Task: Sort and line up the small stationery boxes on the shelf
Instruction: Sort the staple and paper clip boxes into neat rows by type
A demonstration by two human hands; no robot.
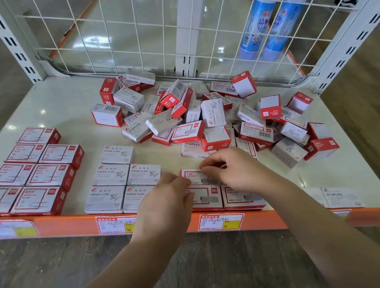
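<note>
Both hands on a red-framed staple box (194,175) near the shelf's front edge.

Sealed boxes only — contents unseen. The left hand (165,203) touches the box's left end, fingers loosely curled; the right hand (234,171) pinches its far edge. Left lie rows of red-framed boxes (29,173) and grey paper-clip boxes (120,178); a jumbled heap (204,115) sits farther back on the pale shelf (68,104) — wire grid (143,28) behind, two blue bottles (273,15) beyond.

Bare shelf (64,105) lies open back-left; the jumbled box heap (204,117) blocks the back-right.
</note>
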